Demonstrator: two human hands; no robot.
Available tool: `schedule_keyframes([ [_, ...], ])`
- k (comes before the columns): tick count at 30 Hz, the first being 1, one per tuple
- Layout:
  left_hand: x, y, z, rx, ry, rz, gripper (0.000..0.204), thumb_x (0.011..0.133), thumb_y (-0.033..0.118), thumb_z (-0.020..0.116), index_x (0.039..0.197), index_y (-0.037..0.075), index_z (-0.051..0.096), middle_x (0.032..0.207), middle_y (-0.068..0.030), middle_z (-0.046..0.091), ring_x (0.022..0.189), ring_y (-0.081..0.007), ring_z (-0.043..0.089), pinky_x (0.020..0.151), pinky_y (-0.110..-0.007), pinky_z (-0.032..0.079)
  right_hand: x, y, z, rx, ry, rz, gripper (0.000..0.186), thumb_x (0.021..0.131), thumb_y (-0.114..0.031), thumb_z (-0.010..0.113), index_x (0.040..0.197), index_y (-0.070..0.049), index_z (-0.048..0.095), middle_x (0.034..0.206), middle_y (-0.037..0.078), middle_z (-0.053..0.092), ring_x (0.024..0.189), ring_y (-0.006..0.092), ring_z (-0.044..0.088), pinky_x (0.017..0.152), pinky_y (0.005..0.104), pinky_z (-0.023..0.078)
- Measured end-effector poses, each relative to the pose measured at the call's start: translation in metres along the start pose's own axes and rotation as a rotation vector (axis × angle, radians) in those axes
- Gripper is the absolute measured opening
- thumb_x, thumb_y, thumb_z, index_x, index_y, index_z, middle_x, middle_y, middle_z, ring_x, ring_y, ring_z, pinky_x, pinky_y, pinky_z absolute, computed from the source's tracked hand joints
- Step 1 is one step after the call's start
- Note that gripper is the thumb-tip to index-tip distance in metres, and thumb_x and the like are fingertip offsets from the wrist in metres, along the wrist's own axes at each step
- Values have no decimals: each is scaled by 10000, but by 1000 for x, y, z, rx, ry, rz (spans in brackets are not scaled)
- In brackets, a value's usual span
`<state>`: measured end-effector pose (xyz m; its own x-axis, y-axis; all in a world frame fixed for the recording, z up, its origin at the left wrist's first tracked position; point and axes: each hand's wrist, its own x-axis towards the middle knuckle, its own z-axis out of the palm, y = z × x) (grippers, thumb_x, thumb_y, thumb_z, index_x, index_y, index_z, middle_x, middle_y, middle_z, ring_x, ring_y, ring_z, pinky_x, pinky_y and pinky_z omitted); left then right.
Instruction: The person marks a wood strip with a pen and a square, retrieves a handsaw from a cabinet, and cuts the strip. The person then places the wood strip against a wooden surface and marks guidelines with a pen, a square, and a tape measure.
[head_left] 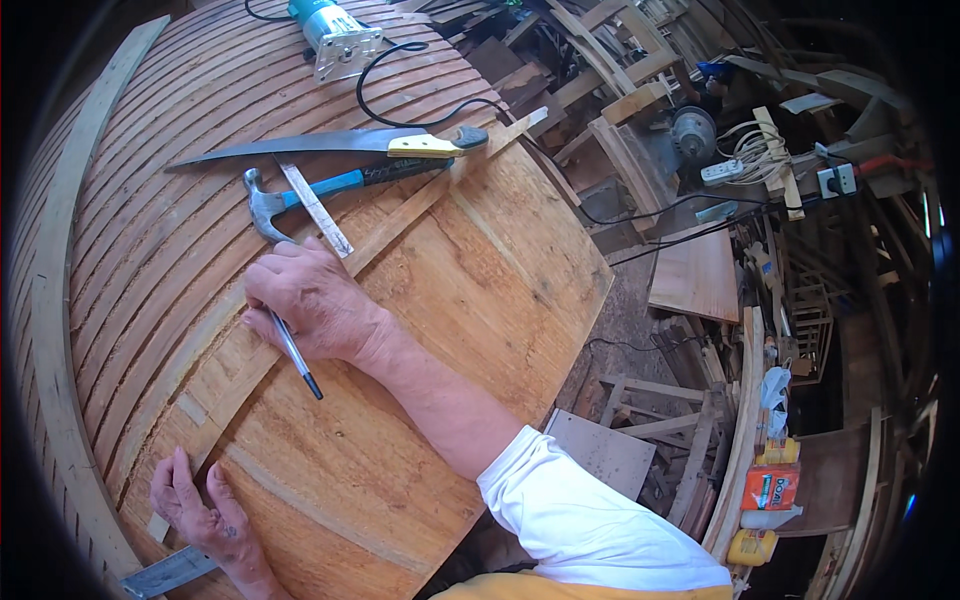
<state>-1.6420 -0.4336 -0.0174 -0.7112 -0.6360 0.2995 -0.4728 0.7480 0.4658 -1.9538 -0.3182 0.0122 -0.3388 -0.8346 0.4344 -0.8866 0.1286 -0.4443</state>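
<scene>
My right hand [312, 298] is closed around a pen [291, 350] and rests on a long wooden strip [400, 222] laid across the panel. The pen's dark end points toward me; its other end is hidden under the fingers. My left hand [205, 515] lies on the near end of the strip, fingers stretched out. Beside its wrist is a flat metal blade [168, 573], partly cut off from sight. A claw hammer [265, 203] with a blue handle lies just beyond my right hand. A narrow metal ruler [318, 212] sits under the handsaw [300, 143], which has a cream handle.
The big wooden panel [450, 300] has many parallel grooves on its left part. A green power trimmer [335, 40] stands at the far side, its black cord trailing right. A long batten [55, 330] runs along the left. Scrap timber, a grinder [692, 132] and a power strip [722, 173] lie right.
</scene>
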Motion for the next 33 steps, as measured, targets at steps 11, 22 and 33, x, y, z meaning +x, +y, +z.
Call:
schedule_keyframes([
  [11,1,0,-4,-29,-1,32,442,984,77,692,1409,-23,620,1343,-197,583,1267,-357,529,1082,-464,428,1,-4,-2,-4,0,17,256,829,-236,792,861,-114,569,831,53,592,872,285,621,788,421,426],
  [22,2,4,-6,-35,-6,33,439,967,82,700,1387,-27,633,1328,-197,600,1254,-366,539,1083,-473,420,2,-4,-1,11,2,24,251,820,-220,793,858,-116,567,835,51,600,886,284,629,770,433,421],
  [33,2,3,-6,-27,-5,46,444,964,97,703,1381,-41,637,1324,-199,605,1241,-360,537,1082,-470,420,0,-2,-1,13,18,15,247,810,-218,795,859,-119,574,845,53,593,891,274,624,782,428,418],
])
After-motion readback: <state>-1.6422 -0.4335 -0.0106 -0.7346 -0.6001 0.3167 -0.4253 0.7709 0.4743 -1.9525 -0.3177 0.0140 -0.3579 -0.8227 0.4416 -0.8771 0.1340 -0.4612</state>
